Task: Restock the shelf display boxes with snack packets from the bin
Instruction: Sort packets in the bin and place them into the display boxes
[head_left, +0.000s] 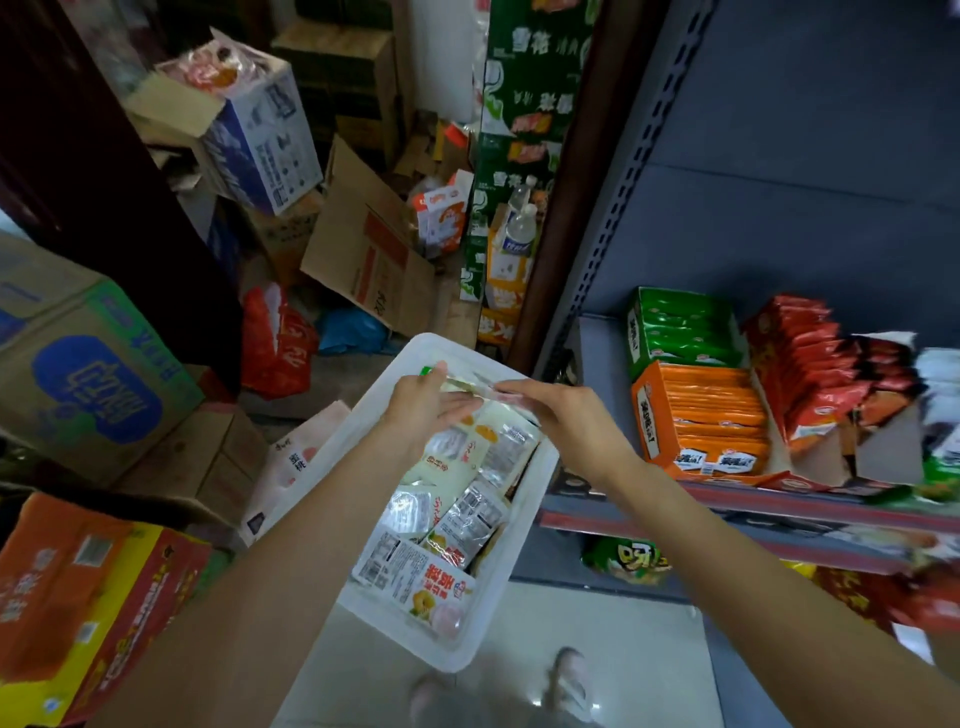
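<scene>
A translucent white plastic bin (470, 652) stands on the floor beside the shelf, filled with several white and yellow snack packets (457, 499). Both my hands are over its far end. My left hand (426, 402) and my right hand (558, 410) hold a stack of thin packets (480, 387) between them; the picture is blurred there. On the shelf to the right stand an orange display box (696, 421), a green display box (680, 332) behind it, and a red one (810, 369) with packets standing upright.
The grey shelf (779, 501) has a red front rail, with more snack bags on the level below. Cardboard cartons (88, 384) crowd the left side and back. A red bag (275, 343) lies on the floor. Pale tiles show near my feet.
</scene>
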